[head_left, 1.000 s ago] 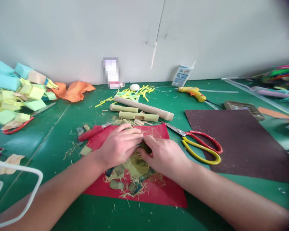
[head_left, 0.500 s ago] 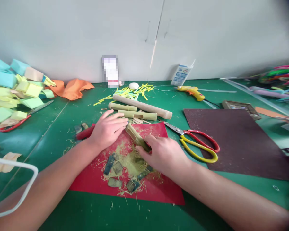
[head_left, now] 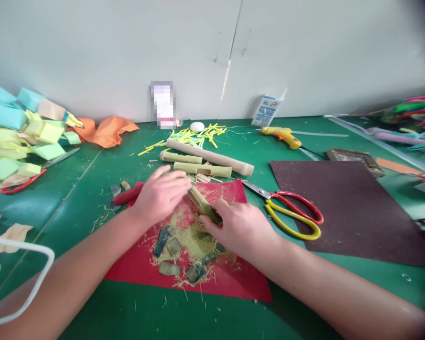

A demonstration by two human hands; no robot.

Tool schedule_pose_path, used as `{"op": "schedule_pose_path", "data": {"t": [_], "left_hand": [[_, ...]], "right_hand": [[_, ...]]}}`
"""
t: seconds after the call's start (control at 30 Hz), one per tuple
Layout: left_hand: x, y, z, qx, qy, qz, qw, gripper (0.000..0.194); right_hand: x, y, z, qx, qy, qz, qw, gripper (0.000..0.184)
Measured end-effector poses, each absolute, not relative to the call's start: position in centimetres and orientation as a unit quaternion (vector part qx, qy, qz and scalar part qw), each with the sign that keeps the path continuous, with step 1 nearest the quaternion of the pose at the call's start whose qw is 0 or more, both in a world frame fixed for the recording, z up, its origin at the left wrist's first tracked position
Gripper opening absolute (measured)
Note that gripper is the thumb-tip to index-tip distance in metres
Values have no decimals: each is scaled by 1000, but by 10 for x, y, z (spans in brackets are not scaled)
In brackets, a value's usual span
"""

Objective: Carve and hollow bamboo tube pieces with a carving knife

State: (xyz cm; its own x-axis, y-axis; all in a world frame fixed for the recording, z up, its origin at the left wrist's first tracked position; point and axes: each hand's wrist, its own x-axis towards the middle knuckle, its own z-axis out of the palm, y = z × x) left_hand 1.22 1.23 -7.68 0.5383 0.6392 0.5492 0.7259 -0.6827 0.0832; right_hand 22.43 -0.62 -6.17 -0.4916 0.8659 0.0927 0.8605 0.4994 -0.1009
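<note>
My right hand [head_left: 239,226] is wrapped around the near part of a bamboo tube [head_left: 201,200] with a cut-out in its side. The tube lies tilted over a red sheet [head_left: 241,283]. At its far end is my left hand [head_left: 165,193], with the fingers bent together and the thumb hidden; a small dark bit shows at the fingertips, too small to name. Pale dust [head_left: 189,238], shavings and several dark worn pieces [head_left: 161,242] lie on the sheet below. Just beyond my left hand are two cut bamboo pieces [head_left: 212,171] and a longer rod [head_left: 210,156].
Scissors [head_left: 293,208] with red and yellow handles lie right of the sheet, partly on a dark brown sheet [head_left: 340,212]. Behind are a yellow glue gun [head_left: 281,137], yellow strips [head_left: 216,130] and a white egg-shaped thing [head_left: 197,126]. Paper pieces [head_left: 17,132] pile up at left.
My left hand has shifted slightly toward me and to the right at the tube's far end. My right hand and the tube have hardly moved.
</note>
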Motion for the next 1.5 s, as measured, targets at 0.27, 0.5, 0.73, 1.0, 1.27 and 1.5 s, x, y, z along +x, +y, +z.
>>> {"op": "schedule_pose_path", "data": {"t": [0.27, 0.5, 0.73, 1.0, 1.27, 1.5], "left_hand": [[12, 9, -77, -881, -386, -264, 70, 23], [10, 12, -77, -896, -352, -262, 59, 24], [4, 14, -76, -884, -384, -228, 140, 25], [2, 18, -77, -847, -436, -287, 101, 19], [3, 9, -71, -567, -588, -519, -251, 19], [4, 15, -73, -397, -520, -588, -476, 20]], "right_hand": [[224, -5, -61, -508, -859, 14, 63, 30], [224, -5, -59, -510, -858, 7, 56, 32], [224, -7, -59, -505, -862, 6, 40, 33], [226, -5, -61, -492, -869, -14, 46, 34], [232, 0, -63, -481, -874, -19, 72, 31], [232, 1, -64, -468, -880, -16, 75, 31]]}}
